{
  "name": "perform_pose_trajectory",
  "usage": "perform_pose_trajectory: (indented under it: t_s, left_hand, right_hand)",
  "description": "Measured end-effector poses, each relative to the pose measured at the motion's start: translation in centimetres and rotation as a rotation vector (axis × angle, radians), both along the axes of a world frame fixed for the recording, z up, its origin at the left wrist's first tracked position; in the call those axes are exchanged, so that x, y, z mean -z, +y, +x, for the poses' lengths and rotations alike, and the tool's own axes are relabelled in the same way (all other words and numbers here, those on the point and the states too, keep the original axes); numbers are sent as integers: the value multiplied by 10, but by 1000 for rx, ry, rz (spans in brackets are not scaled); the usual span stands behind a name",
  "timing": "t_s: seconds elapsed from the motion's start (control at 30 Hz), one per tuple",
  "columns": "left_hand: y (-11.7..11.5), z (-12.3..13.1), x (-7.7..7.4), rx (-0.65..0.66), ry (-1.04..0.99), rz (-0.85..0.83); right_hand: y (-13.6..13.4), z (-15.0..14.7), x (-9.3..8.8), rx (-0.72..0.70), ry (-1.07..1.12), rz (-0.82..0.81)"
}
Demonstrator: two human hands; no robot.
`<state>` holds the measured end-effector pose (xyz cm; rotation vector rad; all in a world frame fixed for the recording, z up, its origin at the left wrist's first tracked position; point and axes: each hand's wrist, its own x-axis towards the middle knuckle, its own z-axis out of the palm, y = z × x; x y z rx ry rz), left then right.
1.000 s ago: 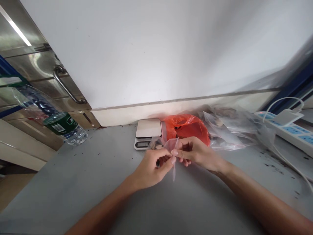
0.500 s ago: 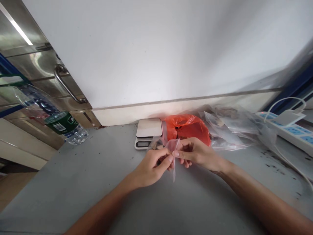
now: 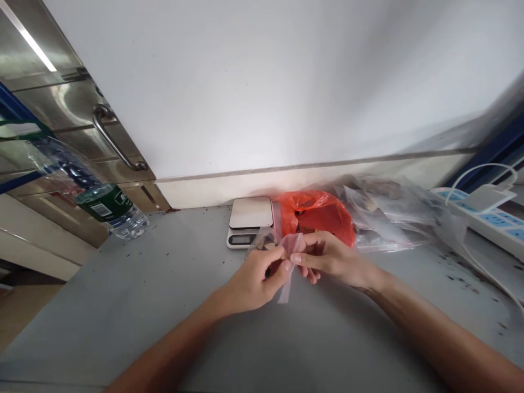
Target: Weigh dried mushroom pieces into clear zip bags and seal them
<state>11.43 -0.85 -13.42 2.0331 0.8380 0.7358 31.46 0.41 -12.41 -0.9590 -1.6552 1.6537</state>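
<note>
A small clear plastic bag with a pinkish edge hangs between my two hands, some brown pieces showing inside it. My left hand pinches the bag from the left. From the right, my right hand grips its upper edge between thumb and fingers. Just behind my hands sits a white kitchen scale with nothing on its plate. An open red plastic bag with dark bits inside stands beside the scale, behind my right hand.
Several clear bags with brown contents lie at the back right. A white power strip with a plugged-in charger and cable is farther right. At the left stands a large water bottle. Dark crumbs dot the grey table.
The loose lower end of the small bag has swung slightly left and spread wider. My hands keep their grip with only slight movement.
</note>
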Motion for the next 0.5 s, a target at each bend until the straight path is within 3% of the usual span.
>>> perform_pose_trajectory:
  t_s: [0.13, 0.23, 0.3, 0.4, 0.5]
  left_hand:
    - [2, -3, -4, -48, -70, -71]
    - [7, -9, -10, -165, -175, -125]
    - [10, -11, -13, -276, -229, -97]
    - [9, -8, -14, -357, -202, 20]
    - [2, 3, -12, -338, -130, 197]
  right_hand:
    - [-2, 2, -8, 25, -68, 20]
    - [-2, 7, -12, 83, -173, 72]
    - [-2, 8, -12, 245, -214, 222]
    - [-5, 3, -7, 480, -215, 595]
    - [-10, -6, 0, 435, -297, 854]
